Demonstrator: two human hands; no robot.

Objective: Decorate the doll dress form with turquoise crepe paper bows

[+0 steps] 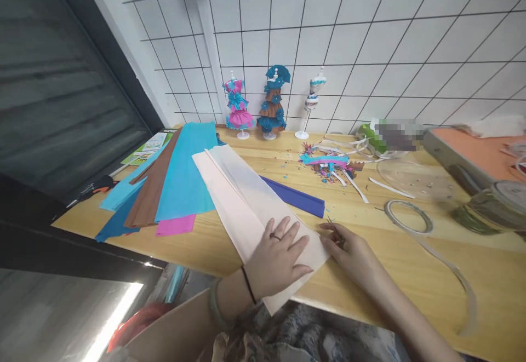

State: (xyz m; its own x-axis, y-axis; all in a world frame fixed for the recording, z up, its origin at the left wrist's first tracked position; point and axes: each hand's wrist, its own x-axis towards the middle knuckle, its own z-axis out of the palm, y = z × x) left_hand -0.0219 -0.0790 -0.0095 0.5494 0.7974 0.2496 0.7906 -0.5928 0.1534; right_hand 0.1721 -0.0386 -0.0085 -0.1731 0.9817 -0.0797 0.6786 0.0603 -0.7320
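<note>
A long sheet of pale pink crepe paper (234,187), with folded layers, lies slantwise across the table's front edge. My left hand (283,250) rests flat on its lower part, fingers spread. At the sheet's right edge, my right hand (349,250) is closed around small dark scissors (335,230); their thin tips point up and away, and the handles are mostly hidden in the fingers. Behind the sheet lies a folded dark blue paper strip (298,196). Left of it, blue crepe paper (187,170), brown paper (152,192) and a pink piece (176,225) overlap.
Three small dress forms stand by the wall: pink-and-blue (238,104), teal-and-brown (272,104) and a mostly bare one (314,99). Paper scraps (329,165) lie behind my right hand. To the right are a tape roll (409,217), its loose tail, and a clear jar (493,208).
</note>
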